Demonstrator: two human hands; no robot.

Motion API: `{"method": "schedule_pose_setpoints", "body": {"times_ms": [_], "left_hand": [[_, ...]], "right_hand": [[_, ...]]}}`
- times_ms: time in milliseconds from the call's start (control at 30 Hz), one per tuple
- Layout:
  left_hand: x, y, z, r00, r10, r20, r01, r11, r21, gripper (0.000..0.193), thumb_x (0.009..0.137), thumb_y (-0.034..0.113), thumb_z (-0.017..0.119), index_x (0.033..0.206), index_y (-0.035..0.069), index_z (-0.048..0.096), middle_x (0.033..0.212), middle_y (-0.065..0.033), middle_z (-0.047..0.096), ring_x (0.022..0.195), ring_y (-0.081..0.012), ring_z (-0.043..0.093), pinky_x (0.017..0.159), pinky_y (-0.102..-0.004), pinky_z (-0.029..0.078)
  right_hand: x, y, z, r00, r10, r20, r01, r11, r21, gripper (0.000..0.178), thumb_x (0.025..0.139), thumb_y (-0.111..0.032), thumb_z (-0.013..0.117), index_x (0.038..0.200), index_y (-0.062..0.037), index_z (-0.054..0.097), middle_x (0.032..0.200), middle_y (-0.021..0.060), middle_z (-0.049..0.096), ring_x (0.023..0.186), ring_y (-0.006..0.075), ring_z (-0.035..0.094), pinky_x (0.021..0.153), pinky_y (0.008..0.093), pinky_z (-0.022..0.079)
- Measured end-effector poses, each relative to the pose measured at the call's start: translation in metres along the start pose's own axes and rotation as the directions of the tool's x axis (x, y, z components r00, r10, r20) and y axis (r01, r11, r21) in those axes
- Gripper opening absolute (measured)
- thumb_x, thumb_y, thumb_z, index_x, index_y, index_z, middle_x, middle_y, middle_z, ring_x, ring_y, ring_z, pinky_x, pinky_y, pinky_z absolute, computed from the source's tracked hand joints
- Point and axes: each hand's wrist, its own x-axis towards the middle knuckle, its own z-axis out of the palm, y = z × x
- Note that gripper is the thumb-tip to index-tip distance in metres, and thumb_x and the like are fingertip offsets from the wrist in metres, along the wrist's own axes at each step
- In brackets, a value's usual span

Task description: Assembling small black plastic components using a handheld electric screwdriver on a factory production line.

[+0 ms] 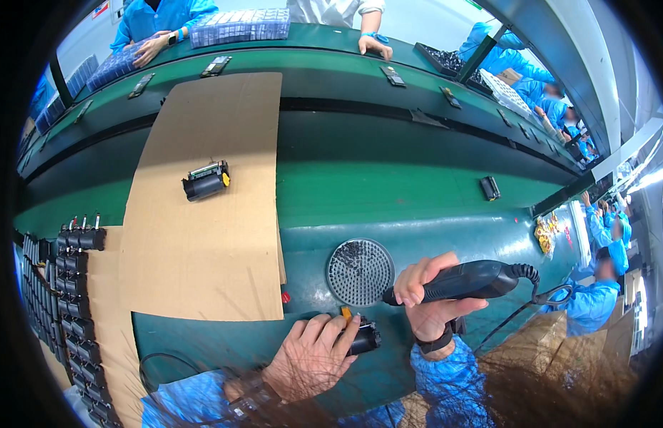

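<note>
My right hand (432, 317) is wrapped round a black electric screwdriver (463, 280), whose coiled cord runs off to the right. The tool's tip points left, close to the edge of a round grey tray (378, 253) full of small holes, with dark screws gathered in its upper left part. Below that tray, my left hand (310, 359) grips a small black cylindrical housing (365, 337) against the green bench. An orange tab (346, 314) sticks up from the housing beside my fingers, which hide its left part.
On a cardboard sheet (203, 250) lies another black housing (206, 182). Several black housings stand in rows (76, 307) at far left. A green conveyor (331, 71) carries small parts. A bag of yellow pieces (545, 235) lies right. Co-workers in blue sit across and at right.
</note>
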Motion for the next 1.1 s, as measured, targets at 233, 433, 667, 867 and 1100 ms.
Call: {"method": "schedule_pose_setpoints", "body": {"times_ms": [233,433,667,867,1100], "left_hand": [[-0.002,-0.005,-0.004,0.998,-0.052,-0.04,0.048,0.995,-0.089,0.057,0.085,0.038,0.079,0.13,0.006,0.063,0.12,-0.0096,0.055,0.118,-0.029,0.053,0.098,-0.0435,0.048],[-0.005,-0.009,0.0,0.993,-0.066,-0.095,0.054,0.991,-0.12,0.058,0.08,0.036,0.084,0.126,0.008,0.065,0.117,-0.008,0.055,0.117,-0.0278,0.055,0.094,-0.0424,0.051],[-0.003,-0.013,0.0,0.993,-0.052,-0.108,0.036,0.989,-0.145,0.055,0.079,0.036,0.084,0.124,0.009,0.067,0.115,-0.0069,0.055,0.116,-0.0258,0.055,0.091,-0.0398,0.051],[-0.003,-0.014,-0.002,0.996,-0.06,-0.068,0.05,0.99,-0.132,0.055,0.081,0.039,0.082,0.125,0.01,0.067,0.115,-0.0066,0.054,0.116,-0.0245,0.054,0.091,-0.0387,0.05],[-0.004,-0.013,-0.002,0.996,-0.064,-0.065,0.054,0.989,-0.139,0.055,0.082,0.039,0.081,0.126,0.01,0.067,0.115,-0.0066,0.054,0.115,-0.024,0.054,0.09,-0.0385,0.049]], "right_hand": [[-0.001,-0.001,0.002,1.0,-0.007,0.023,0.007,1.0,-0.017,0.091,0.076,-0.097,0.036,0.097,-0.0091,0.047,0.062,0.0008,0.048,0.049,0.0131,0.047,0.046,0.0296,0.042],[-0.003,-0.032,0.007,0.993,-0.115,-0.016,0.115,0.964,0.239,0.092,0.078,-0.098,0.033,0.098,-0.0093,0.047,0.062,0.0025,0.048,0.049,0.0145,0.048,0.045,0.0315,0.043],[-0.024,-0.028,0.022,0.98,-0.144,0.135,0.092,0.938,0.333,0.092,0.082,-0.091,0.048,0.102,-0.0013,0.052,0.067,0.0071,0.056,0.053,0.0183,0.054,0.046,0.0348,0.048],[-0.028,-0.014,0.02,0.962,-0.169,0.217,0.087,0.935,0.344,0.093,0.078,-0.091,0.053,0.099,-0.0006,0.055,0.066,0.0083,0.058,0.055,0.0193,0.057,0.048,0.035,0.05],[-0.03,-0.014,0.019,0.965,-0.146,0.218,0.07,0.944,0.323,0.094,0.077,-0.092,0.052,0.098,-0.0009,0.055,0.066,0.0083,0.058,0.053,0.0193,0.056,0.047,0.0348,0.049]]}}
